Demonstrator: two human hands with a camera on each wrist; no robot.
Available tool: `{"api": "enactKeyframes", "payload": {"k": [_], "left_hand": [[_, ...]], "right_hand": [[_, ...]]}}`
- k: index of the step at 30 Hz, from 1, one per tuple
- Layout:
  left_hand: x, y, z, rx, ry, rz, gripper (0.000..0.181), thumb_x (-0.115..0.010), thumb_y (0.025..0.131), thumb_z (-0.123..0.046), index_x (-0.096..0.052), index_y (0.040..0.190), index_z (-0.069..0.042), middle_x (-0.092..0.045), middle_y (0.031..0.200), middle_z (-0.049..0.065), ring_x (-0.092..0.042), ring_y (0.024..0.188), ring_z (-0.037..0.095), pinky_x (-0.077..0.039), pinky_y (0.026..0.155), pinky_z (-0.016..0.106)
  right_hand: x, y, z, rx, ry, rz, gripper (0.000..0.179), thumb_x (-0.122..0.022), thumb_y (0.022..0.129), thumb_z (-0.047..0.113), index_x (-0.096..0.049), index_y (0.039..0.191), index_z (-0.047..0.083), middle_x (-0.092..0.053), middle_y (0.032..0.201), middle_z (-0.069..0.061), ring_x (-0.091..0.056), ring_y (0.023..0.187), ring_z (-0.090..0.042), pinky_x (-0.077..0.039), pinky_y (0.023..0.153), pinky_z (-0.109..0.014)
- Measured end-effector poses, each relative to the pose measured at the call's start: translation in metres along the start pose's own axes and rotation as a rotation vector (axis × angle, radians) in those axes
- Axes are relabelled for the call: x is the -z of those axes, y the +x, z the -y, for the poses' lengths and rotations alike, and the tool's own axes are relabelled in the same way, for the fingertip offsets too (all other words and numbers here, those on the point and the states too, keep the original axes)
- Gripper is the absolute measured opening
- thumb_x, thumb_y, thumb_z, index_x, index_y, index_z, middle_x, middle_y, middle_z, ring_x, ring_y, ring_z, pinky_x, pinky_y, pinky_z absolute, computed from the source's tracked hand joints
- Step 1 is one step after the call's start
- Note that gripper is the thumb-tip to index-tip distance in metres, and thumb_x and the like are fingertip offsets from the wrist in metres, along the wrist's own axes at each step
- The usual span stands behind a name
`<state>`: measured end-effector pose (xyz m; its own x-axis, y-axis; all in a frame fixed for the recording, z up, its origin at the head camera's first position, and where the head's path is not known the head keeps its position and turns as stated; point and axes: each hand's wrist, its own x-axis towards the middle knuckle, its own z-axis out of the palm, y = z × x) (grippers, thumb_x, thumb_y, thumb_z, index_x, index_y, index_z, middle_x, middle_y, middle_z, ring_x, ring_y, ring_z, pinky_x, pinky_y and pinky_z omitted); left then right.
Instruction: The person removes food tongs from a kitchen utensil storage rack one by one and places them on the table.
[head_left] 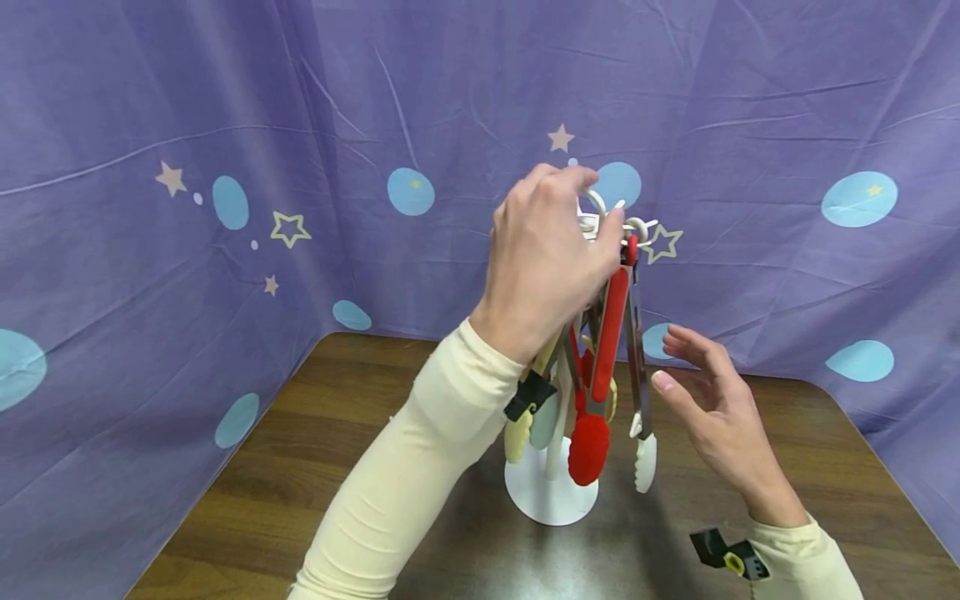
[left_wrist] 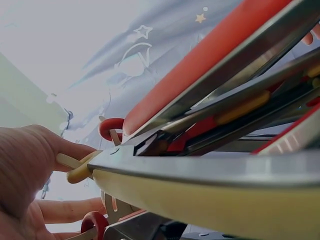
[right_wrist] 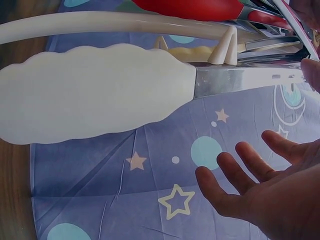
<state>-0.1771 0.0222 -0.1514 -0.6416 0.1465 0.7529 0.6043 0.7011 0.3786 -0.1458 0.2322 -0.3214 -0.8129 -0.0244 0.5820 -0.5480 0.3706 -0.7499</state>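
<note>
A white utensil stand (head_left: 551, 500) with a round base holds several kitchen tongs hung from hooks at its top. My left hand (head_left: 547, 250) grips the stand's top, fingers and thumb curled around the hooks. Below the thumb hang red tongs (head_left: 611, 333) with red scalloped heads. To their right hang white-tipped tongs (head_left: 645, 462), whose head fills much of the right wrist view. Yellow tongs (left_wrist: 215, 195) hang closest in the left wrist view, their loop on a hook beside my fingers. My right hand (head_left: 720, 408) is right of the white-tipped tongs, fingers spread and holding nothing.
The stand is on a brown wooden table (head_left: 360, 400). A purple curtain (head_left: 450, 83) with stars and blue ovals hangs behind and to the sides. Dark straps with yellow parts are at both wrists, over cream sleeves (head_left: 405, 467).
</note>
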Motion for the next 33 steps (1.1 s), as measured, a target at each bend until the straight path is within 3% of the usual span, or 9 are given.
{"api": "enactKeyframes", "payload": {"k": [15,22,33], "left_hand": [[0.003,0.008,0.000,0.043,-0.030,0.026,0.031,-0.077,0.089,-0.026,-0.073,0.111,-0.004,-0.072,0.104,0.005,-0.067,0.097,0.021,-0.051,0.084,0.034],[0.007,0.011,-0.001,0.055,-0.041,0.067,0.030,-0.078,0.089,-0.025,-0.075,0.109,-0.004,-0.072,0.104,0.005,-0.066,0.098,0.020,-0.050,0.086,0.032],[0.009,0.012,0.001,0.020,-0.037,0.070,0.026,-0.080,0.088,-0.025,-0.075,0.105,-0.007,-0.068,0.100,0.003,-0.062,0.095,0.018,-0.046,0.084,0.032]], "right_hand": [[0.000,0.000,0.002,-0.004,0.001,0.005,0.056,-0.062,0.096,-0.004,-0.047,0.149,0.010,-0.055,0.136,0.001,-0.055,0.122,-0.009,-0.045,0.098,-0.019],[0.000,0.000,0.003,-0.007,-0.007,0.010,0.056,-0.062,0.097,-0.003,-0.047,0.149,0.011,-0.054,0.136,0.002,-0.054,0.124,-0.009,-0.044,0.098,-0.016],[-0.001,0.000,0.005,-0.017,-0.019,0.019,0.057,-0.062,0.097,-0.001,-0.046,0.150,0.012,-0.054,0.136,0.001,-0.053,0.123,-0.009,-0.043,0.098,-0.015]]}}
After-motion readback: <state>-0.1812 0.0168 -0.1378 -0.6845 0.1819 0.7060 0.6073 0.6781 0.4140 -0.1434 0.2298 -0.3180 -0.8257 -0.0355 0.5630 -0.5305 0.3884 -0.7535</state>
